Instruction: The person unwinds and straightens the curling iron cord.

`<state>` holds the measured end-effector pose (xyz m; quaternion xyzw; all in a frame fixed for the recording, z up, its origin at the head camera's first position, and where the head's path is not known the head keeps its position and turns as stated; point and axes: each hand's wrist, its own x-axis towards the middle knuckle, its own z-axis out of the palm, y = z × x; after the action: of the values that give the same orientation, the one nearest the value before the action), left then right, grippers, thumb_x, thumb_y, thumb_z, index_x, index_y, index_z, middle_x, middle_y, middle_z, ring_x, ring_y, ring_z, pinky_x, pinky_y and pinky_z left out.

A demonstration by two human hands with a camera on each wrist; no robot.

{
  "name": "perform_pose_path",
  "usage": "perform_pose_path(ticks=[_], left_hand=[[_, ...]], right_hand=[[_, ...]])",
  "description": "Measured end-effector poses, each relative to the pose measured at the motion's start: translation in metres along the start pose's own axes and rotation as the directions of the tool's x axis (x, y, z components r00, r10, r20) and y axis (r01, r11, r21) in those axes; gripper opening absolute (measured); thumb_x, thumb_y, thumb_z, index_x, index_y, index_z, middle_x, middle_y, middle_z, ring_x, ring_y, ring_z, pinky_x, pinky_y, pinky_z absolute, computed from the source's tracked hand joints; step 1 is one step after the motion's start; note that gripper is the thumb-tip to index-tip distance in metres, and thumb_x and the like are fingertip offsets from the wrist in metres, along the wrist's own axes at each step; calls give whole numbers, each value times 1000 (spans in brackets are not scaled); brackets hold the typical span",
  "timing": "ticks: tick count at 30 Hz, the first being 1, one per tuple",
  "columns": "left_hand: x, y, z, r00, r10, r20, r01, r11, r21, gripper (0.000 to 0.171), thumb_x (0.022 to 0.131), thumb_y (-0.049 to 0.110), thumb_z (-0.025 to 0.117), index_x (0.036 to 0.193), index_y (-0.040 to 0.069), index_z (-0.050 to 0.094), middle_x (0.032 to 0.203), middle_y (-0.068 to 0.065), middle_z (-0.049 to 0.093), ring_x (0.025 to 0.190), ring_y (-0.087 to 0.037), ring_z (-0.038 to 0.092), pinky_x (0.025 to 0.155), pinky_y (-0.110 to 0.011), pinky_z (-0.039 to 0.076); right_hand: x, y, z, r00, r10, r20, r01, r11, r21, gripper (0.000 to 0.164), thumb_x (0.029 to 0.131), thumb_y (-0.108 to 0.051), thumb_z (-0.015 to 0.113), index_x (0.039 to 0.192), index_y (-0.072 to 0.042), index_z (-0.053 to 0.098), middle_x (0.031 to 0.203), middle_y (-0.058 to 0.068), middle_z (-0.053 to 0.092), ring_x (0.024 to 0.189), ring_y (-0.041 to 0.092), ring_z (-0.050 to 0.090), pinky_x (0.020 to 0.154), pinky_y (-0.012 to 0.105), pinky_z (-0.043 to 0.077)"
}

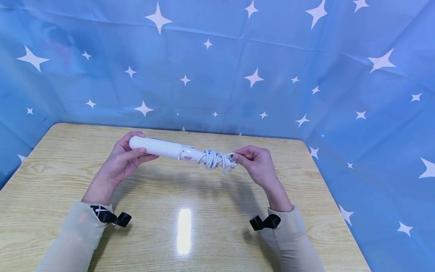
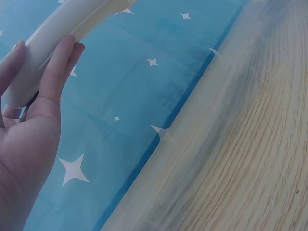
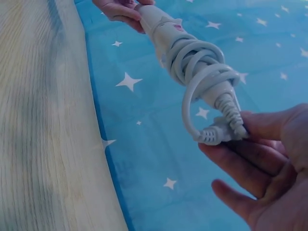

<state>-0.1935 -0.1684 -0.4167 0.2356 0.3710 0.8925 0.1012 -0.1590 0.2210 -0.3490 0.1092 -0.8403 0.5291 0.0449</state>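
A white curling iron, a smooth thick barrel with a small pink mark on its slimmer handle, is held up above the table, nearly level. My left hand grips the barrel's rounded far-left end between thumb and fingers; the left wrist view shows those fingers around the white barrel. Several turns of grey-white cord wrap the handle. At the handle's end my right hand pinches the cord. In the right wrist view, the ribbed cord sleeve and the plug lie at the right thumb and fingers.
A light wood-grain table lies under both hands, with a bright light reflection near its front middle. A blue curtain with white stars hangs behind it and along its right side. Each wrist carries a black camera mount.
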Motion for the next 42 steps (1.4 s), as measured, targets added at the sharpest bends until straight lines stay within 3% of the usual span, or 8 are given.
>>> perform_pose_path(ticks=[7,10,15,18,23,30,38,42], left_hand=[[1,0,2,1000,6,8,-6,1000,-7,40,97,-22,46,117,6,66,121,-14,54,115,-28,60,95,-49,58],[2,-1,2,1000,13,10,-13,1000,-6,40,97,-23,47,117,5,67,121,-14,55,114,-28,61,94,-49,58],[2,-1,2,1000,13,17,-13,1000,-2,40,97,-23,46,117,5,66,120,-14,57,113,-28,62,94,-49,58],[1,-1,1,1000,10,14,-10,1000,-3,39,97,-22,47,117,5,66,120,-14,57,113,-28,62,95,-49,58],[1,-2,0,1000,14,10,-14,1000,3,39,97,-22,48,116,6,66,120,-14,57,113,-28,62,95,-50,58],[1,-2,1,1000,21,-3,-21,1000,1,41,97,-23,45,116,6,66,121,-14,58,114,-29,62,94,-50,58],[0,1,1,1000,21,-4,-21,1000,-8,41,97,-24,45,118,5,66,122,-15,57,115,-30,62,95,-50,57],[0,1,0,1000,17,3,-17,1000,-12,41,97,-23,45,118,5,65,123,-15,57,115,-29,61,95,-49,58]], right_hand=[[-1,-3,2,998,-23,-56,20,998,-58,12,94,-9,76,98,3,77,82,13,76,52,10,48,47,23,27],[0,-3,4,997,-11,-77,5,997,-82,12,94,-10,77,96,2,78,82,12,76,55,11,56,48,23,31],[2,-2,5,995,26,-98,-37,993,-116,10,93,-11,78,93,0,78,83,9,76,74,25,71,55,22,46],[3,0,6,994,48,-93,-60,989,-132,11,93,-12,78,92,-1,76,85,8,76,79,29,71,61,24,52],[3,1,8,995,73,-72,-83,985,-149,13,97,-14,74,96,-1,72,93,9,75,87,24,71,73,27,56],[2,-4,14,993,40,-114,-64,974,-215,15,99,-16,71,98,-1,70,91,12,71,84,27,66,70,32,52],[4,-3,6,986,162,34,-160,986,-53,23,104,-19,63,108,3,71,92,11,71,81,23,59,64,27,44],[4,-4,2,974,210,87,-215,975,48,26,105,-18,62,112,5,71,91,5,70,87,21,61,78,31,48]])
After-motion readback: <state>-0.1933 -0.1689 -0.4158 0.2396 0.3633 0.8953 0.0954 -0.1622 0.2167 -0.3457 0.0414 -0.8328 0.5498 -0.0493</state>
